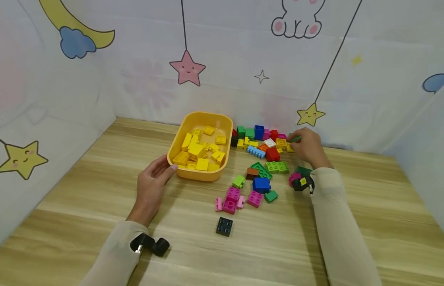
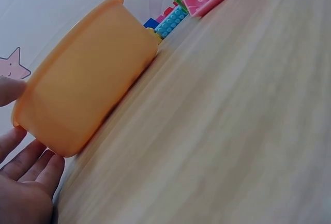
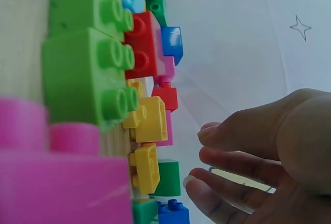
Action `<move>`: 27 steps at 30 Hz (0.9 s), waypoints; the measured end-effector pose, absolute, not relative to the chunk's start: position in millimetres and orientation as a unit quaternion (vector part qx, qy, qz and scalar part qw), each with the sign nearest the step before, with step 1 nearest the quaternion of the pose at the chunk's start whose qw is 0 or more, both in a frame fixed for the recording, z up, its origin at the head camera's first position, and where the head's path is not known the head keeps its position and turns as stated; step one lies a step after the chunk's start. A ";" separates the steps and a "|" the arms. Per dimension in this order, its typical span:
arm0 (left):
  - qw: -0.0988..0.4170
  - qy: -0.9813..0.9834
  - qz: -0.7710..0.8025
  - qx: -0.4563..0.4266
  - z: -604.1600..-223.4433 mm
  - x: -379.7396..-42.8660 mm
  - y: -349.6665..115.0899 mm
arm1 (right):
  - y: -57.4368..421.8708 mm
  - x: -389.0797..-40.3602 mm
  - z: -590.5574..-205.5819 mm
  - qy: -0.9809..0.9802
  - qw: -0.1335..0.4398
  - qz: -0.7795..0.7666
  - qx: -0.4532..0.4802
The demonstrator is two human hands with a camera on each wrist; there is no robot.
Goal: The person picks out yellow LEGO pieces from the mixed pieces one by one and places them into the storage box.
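A yellow-orange plastic bin (image 1: 198,174) with several yellow toy bricks (image 1: 196,151) in it stands left of the loose bricks. My left hand (image 1: 150,186) holds its near left corner, thumb at the rim and fingers against the outer wall (image 2: 88,84). At the back right, my right hand (image 1: 307,147) hovers over the brick pile, close to a green brick (image 1: 295,138) and a yellow brick (image 1: 290,148). In the right wrist view its fingers are loosely bent, with nothing visible between them, apart from the green brick (image 3: 169,177) beside them.
Loose bricks spread right of the bin: a light blue one (image 1: 256,151), a red one (image 1: 272,154), lime ones (image 1: 277,167), a blue one (image 1: 261,185) and pink ones (image 1: 230,205). A black brick (image 1: 224,226) lies nearest. A printed cloth wall (image 1: 243,99) borders the table (image 1: 272,246).
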State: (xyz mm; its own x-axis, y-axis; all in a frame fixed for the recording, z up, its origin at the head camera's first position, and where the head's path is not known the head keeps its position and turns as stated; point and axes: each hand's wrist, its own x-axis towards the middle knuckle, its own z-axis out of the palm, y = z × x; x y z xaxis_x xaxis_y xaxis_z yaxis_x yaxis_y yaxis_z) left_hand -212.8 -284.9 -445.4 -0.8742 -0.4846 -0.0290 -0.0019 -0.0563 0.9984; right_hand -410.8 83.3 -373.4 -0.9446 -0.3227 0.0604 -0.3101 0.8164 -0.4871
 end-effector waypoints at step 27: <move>0.167 -0.659 -0.709 0.186 -445.5 -209.8 -283.7 | 78.3 -413.9 -352.1 0.958 0.053 -0.204 -0.193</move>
State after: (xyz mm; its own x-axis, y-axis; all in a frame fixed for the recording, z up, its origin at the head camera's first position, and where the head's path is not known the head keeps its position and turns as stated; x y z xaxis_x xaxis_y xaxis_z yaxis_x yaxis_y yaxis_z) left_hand -209.8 -283.7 -445.5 -0.8749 -0.4822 -0.0442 -0.0092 -0.0748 0.9972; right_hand -413.9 78.3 -352.1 -0.9200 -0.3911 -0.0230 -0.3479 0.8424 -0.4115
